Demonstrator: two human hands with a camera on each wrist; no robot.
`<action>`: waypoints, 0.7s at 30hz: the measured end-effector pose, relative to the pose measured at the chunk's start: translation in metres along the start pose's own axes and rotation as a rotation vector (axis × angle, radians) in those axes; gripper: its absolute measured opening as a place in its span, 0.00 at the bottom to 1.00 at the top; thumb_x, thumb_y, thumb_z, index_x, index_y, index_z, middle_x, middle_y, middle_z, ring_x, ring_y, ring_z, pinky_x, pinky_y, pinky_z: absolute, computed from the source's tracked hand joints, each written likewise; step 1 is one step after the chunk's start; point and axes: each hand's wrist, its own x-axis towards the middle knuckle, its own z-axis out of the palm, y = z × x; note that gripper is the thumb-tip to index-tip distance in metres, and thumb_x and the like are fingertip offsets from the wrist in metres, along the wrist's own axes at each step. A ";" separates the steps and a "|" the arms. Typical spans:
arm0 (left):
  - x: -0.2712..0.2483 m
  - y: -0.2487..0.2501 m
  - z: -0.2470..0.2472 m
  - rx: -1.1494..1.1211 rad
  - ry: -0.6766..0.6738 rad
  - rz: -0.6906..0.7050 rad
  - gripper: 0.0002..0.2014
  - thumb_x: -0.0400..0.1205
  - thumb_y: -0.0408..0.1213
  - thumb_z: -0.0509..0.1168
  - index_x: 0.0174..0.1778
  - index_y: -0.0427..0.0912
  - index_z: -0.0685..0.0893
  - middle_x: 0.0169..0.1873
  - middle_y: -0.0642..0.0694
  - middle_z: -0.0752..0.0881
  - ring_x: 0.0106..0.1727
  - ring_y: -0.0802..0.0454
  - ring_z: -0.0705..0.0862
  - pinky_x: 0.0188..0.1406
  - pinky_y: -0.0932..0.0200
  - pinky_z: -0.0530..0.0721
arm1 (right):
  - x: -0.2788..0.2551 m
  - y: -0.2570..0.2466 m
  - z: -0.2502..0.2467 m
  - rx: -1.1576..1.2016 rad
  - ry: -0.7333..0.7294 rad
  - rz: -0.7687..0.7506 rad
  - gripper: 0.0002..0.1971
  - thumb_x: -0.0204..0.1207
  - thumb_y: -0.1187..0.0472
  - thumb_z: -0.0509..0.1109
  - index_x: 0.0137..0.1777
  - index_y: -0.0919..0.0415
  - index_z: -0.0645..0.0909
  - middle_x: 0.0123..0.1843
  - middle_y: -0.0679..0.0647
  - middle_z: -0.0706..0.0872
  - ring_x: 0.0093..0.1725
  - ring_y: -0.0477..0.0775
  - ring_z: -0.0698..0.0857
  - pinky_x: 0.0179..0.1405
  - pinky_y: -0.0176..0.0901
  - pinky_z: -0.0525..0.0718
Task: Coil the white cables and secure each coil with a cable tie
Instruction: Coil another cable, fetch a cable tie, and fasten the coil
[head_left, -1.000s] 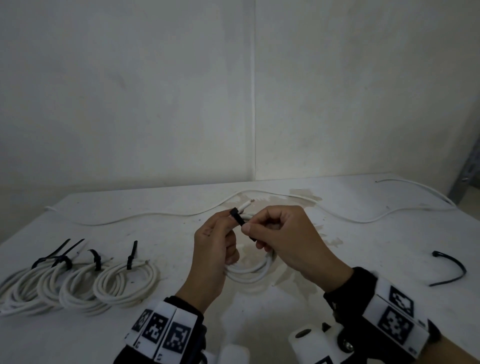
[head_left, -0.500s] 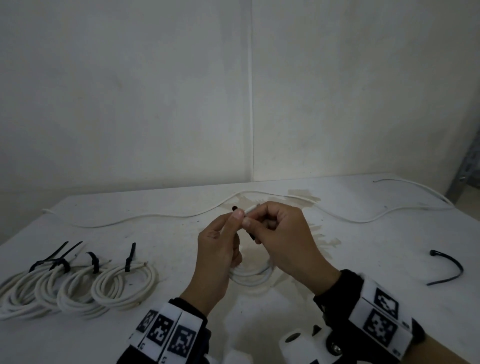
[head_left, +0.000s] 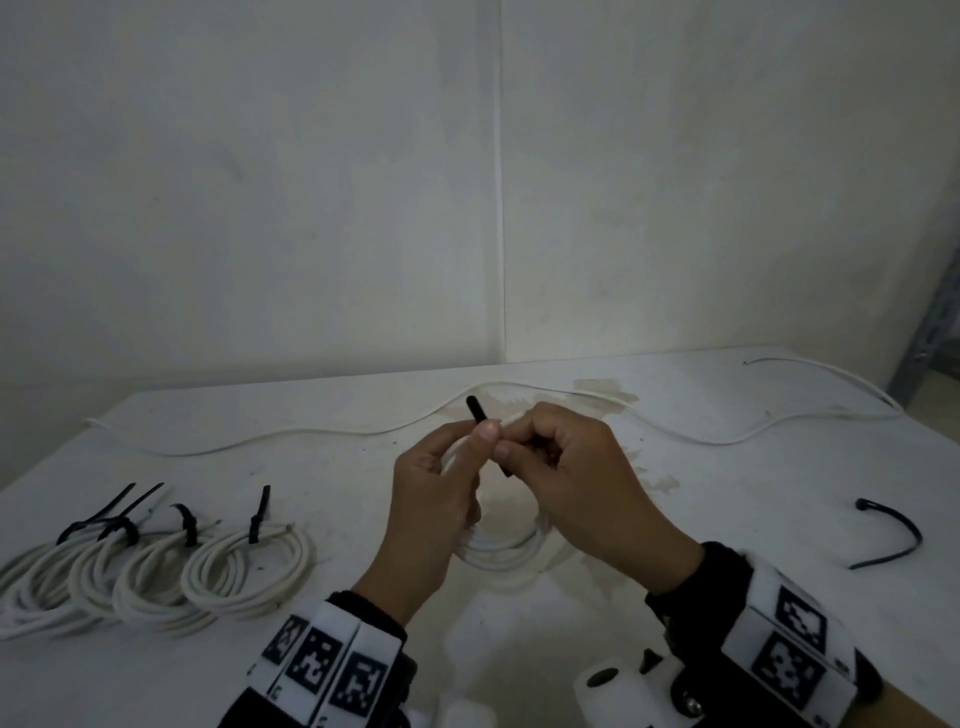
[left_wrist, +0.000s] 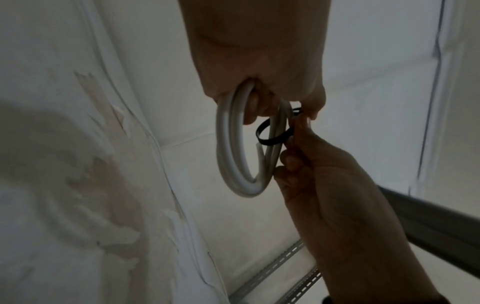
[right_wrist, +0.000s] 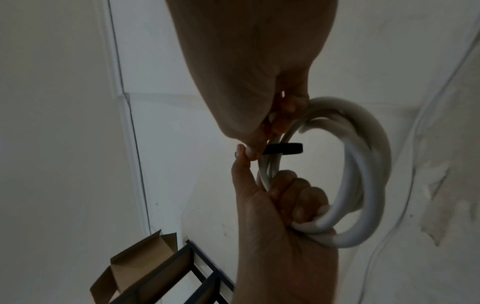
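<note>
- Done so far: four tied coils (head_left: 156, 566) lie in a row at the table's (head_left: 727, 519) left, each cinched with a black tie whose tail sticks up.
- In hand: a fifth coil (right_wrist: 363, 164) is held above the table's middle. The left hand (head_left: 426, 514) has its fingers curled round the coil's strands; the right hand (head_left: 582, 478) pinches the black tie (right_wrist: 284, 151), which loops loosely round the strands, not yet drawn tight.
- I judge this the threading or tightening step; cinching remains.
- Left to do: one long loose cable (head_left: 291, 436) runs uncoiled across the far side of the table, and a spare tie (head_left: 898, 535) lies well apart at the right, likely for it.
- Writing: no brand or label is readable on cables or ties; the wristbands (head_left: 322, 660) carry only black-and-white square marker patterns, with small characters too tiny to read.
</note>
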 end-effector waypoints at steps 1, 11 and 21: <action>-0.001 0.001 0.001 0.025 -0.010 0.002 0.08 0.80 0.36 0.64 0.37 0.41 0.86 0.11 0.54 0.67 0.13 0.61 0.63 0.14 0.69 0.65 | 0.000 0.000 -0.001 -0.003 0.002 -0.013 0.05 0.72 0.68 0.73 0.37 0.60 0.84 0.31 0.44 0.80 0.31 0.41 0.78 0.32 0.25 0.74; 0.000 0.003 -0.017 0.108 -0.078 -0.034 0.07 0.75 0.36 0.67 0.34 0.40 0.87 0.10 0.54 0.67 0.12 0.59 0.62 0.14 0.71 0.63 | 0.018 -0.006 -0.025 0.127 -0.115 0.104 0.06 0.76 0.60 0.68 0.42 0.50 0.86 0.40 0.46 0.85 0.40 0.48 0.82 0.40 0.31 0.77; -0.006 0.009 -0.008 0.134 -0.182 -0.095 0.09 0.78 0.34 0.66 0.32 0.39 0.86 0.09 0.54 0.67 0.12 0.60 0.61 0.14 0.69 0.63 | 0.032 -0.015 -0.020 0.110 -0.095 0.088 0.11 0.80 0.66 0.63 0.36 0.56 0.80 0.29 0.50 0.83 0.28 0.40 0.83 0.31 0.29 0.79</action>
